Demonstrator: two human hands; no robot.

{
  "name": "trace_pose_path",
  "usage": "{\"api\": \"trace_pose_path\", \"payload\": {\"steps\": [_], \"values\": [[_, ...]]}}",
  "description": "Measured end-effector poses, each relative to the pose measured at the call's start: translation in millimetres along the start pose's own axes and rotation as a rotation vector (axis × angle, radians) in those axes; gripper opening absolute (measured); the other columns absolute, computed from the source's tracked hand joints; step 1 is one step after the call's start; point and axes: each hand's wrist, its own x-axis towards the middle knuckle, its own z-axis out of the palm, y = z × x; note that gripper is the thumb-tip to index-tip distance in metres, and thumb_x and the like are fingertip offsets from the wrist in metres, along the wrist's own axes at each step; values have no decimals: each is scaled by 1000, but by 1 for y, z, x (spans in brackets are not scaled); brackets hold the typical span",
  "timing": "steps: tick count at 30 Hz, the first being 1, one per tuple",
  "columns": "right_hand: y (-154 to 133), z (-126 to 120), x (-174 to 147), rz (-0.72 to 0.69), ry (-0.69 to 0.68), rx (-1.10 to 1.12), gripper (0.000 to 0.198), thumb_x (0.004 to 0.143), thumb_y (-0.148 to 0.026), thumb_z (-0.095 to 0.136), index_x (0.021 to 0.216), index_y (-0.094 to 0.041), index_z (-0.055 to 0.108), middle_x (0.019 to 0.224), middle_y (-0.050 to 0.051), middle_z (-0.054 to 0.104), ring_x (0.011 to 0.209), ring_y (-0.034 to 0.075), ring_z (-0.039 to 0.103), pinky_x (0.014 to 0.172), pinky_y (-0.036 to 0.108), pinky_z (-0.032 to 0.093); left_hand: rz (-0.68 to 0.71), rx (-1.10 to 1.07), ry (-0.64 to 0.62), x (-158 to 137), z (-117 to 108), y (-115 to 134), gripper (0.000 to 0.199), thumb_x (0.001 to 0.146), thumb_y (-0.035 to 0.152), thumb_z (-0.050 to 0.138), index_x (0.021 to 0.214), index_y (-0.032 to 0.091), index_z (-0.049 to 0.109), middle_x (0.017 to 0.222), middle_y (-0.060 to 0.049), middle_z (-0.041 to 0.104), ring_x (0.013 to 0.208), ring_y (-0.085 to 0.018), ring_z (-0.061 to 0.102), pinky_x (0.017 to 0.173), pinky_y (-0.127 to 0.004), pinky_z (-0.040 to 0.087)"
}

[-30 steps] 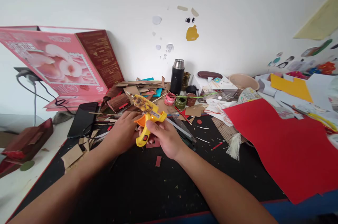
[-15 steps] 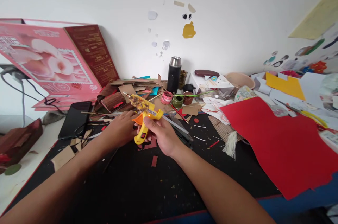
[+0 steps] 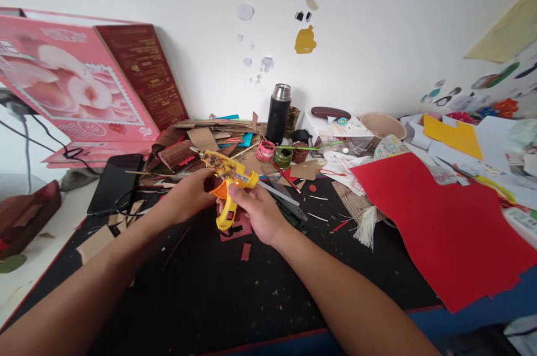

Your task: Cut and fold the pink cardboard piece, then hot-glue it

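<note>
A yellow hot glue gun [image 3: 226,169], smeared dark along its barrel, is gripped by my right hand [image 3: 262,213]. Its nozzle points to the upper left, and a small orange light glows on its side. From its rear sticks a translucent glue stick [image 3: 280,193]. My left hand [image 3: 195,191] is just left of the orange trigger, with its fingertips hidden behind the gun, so I cannot see what they touch. Below the grip, a reddish-brown cardboard piece [image 3: 242,232] lies on the black table mat [image 3: 210,300], near a smaller strip [image 3: 246,252].
A black flask [image 3: 278,118] and paint jars [image 3: 283,157] stand behind the hands. Cardboard scraps [image 3: 205,138] and a phone [image 3: 114,184] are to the left, beside a pink box [image 3: 84,88]. Red sheet [image 3: 440,227] and scissors [image 3: 482,180] lie right.
My left hand has shifted slightly, its fingers now more curled beside the gun's trigger. The glue gun stays in my right hand, almost unmoved; the view has tilted a little.
</note>
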Motion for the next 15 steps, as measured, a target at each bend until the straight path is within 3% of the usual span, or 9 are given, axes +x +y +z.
{"api": "trace_pose_path", "payload": {"steps": [3, 6, 10, 12, 15], "values": [[0, 0, -1, -13, -31, 13, 52, 86, -68, 77, 106, -20, 71, 86, 3, 70, 72, 18, 65, 67, 30, 53, -24, -135, -100, -6, -6, 6, 38, 78, 54, 64, 92, 18, 70, 83, -3, 75, 76, -24, 69, 71, -35, 58], [0, 0, -2, 19, -32, 0, 54, 85, -68, 77, 106, -19, 71, 86, 3, 70, 73, 18, 67, 66, 30, 53, -93, -370, -49, -11, -12, 4, 38, 78, 52, 76, 94, 17, 72, 87, -3, 76, 73, -20, 67, 67, -30, 56], [1, -1, 0, -25, -25, -14, 55, 84, -70, 78, 102, -19, 69, 78, 0, 67, 69, 17, 66, 71, 31, 54, -169, -882, 310, -12, -19, -6, 41, 60, 32, 96, 92, 16, 75, 83, -4, 75, 66, -15, 63, 55, -22, 50], [2, -1, 0, -48, -19, -1, 52, 85, -69, 77, 99, -19, 68, 78, 0, 66, 67, 16, 64, 69, 30, 53, -160, -1018, 464, -14, -22, -10, 41, 57, 29, 97, 89, 16, 75, 78, -2, 71, 58, -11, 57, 46, -19, 43], [5, -2, 0, -47, 2, -3, 51, 87, -68, 76, 92, -18, 67, 75, 0, 65, 64, 14, 61, 64, 27, 50, -156, -1119, 576, -22, -24, -14, 40, 59, 25, 95, 92, 17, 75, 78, -1, 70, 56, -9, 55, 45, -18, 44]]}}
